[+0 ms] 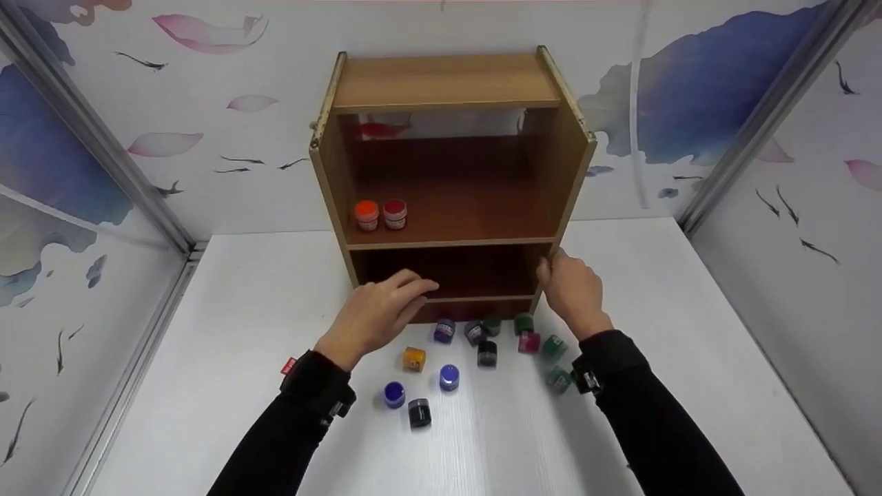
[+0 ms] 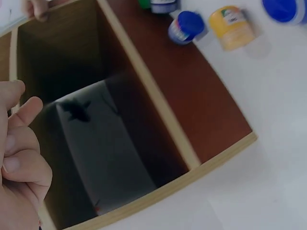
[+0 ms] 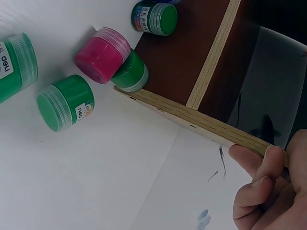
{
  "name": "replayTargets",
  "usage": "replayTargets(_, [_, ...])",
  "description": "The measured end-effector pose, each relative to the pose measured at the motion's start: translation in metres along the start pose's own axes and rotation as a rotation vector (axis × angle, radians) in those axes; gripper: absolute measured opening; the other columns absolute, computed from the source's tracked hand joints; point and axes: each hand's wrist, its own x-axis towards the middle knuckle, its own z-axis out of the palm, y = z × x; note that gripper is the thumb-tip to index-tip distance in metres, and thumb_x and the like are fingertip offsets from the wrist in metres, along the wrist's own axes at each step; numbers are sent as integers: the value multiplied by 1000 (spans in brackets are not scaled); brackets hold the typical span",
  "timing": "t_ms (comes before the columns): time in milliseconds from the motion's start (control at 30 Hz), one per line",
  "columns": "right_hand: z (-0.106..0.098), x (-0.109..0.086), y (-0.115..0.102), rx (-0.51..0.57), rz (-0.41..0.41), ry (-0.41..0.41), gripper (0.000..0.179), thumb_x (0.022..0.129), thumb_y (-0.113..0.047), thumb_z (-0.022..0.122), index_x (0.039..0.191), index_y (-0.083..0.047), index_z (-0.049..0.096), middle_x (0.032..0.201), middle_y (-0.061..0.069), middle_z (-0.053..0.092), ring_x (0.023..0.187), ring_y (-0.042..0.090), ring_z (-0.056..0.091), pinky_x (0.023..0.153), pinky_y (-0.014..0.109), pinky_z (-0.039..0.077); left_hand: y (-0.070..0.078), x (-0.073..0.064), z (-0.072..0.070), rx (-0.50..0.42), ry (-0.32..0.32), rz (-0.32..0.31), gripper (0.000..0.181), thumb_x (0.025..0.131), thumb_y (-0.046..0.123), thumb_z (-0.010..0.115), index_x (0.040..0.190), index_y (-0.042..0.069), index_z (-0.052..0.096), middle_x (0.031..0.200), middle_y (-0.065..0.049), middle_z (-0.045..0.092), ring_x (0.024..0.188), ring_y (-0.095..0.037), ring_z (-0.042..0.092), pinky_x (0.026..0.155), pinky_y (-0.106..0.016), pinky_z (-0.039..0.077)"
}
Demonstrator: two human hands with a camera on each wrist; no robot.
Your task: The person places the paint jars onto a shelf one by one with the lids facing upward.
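Note:
A small wooden shelf (image 1: pixel 448 83) stands against the back wall, with light edges and dark red-brown boards. My right hand (image 1: pixel 575 289) grips the front edge of its right side panel, low down; the curled fingers at that edge (image 3: pixel 261 187) show in the right wrist view. In front of the lower compartment hovers my left hand (image 1: pixel 375 313), fingers loosely bent, holding nothing. An orange-lidded paint jar (image 1: pixel 366 215) and a red-lidded paint jar (image 1: pixel 395 214) stand side by side on the middle board, toward the left.
Several paint jars lie scattered before the shelf: a yellow jar (image 1: pixel 414 359), a black jar (image 1: pixel 419 413), a blue-lidded jar (image 1: pixel 449 377), a magenta jar (image 3: pixel 103 55) against a green one, and more green jars (image 3: pixel 67 103). Patterned panels enclose the white table (image 1: pixel 275 275).

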Motion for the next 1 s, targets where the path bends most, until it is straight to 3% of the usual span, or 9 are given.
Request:
replayTargets(200, [-1, -2, 3, -2, -35, 12, 39, 102, -29, 41, 101, 4, 61, 83, 25, 69, 70, 37, 67, 56, 49, 50, 7, -7, 29, -61, -87, -22, 28, 101, 31, 53, 127, 26, 62, 116, 5, 65, 68, -7, 57, 74, -21, 54])
replayTargets(367, [-4, -1, 6, -10, -79, 6, 40, 103, -30, 42, 101, 5, 61, 82, 25, 69, 71, 39, 67, 58, 51, 51, 12, -9, 47, -78, -125, -27, 28, 100, 29, 55, 127, 25, 63, 118, 5, 65, 66, -5, 53, 65, -19, 51])
replayTargets(467, [-7, 0, 8, -2, -84, -36, 42, 104, -33, 41, 102, 3, 62, 82, 22, 69, 72, 36, 67, 59, 49, 50, 15, -11, 55, -107, -150, -46, 28, 100, 28, 55, 127, 25, 63, 119, 5, 65, 62, -5, 50, 60, -18, 47])
replayTargets(733, [-19, 2, 21, 86, -102, -212, 43, 104, -38, 43, 116, 0, 61, 97, 17, 71, 75, 24, 66, 68, 42, 52, 27, -10, 80, -153, -168, -59, 29, 99, 27, 57, 127, 21, 64, 117, 3, 67, 70, -6, 54, 70, -23, 53])
replayTargets(1000, [-19, -4, 37, 151, -140, -313, 37, 102, -28, 49, 130, -5, 57, 105, 13, 73, 59, 11, 64, 62, 31, 52, 43, -4, 97, -174, -227, -82, 30, 100, 29, 56, 128, 24, 63, 121, 3, 66, 94, -11, 66, 84, -29, 55])
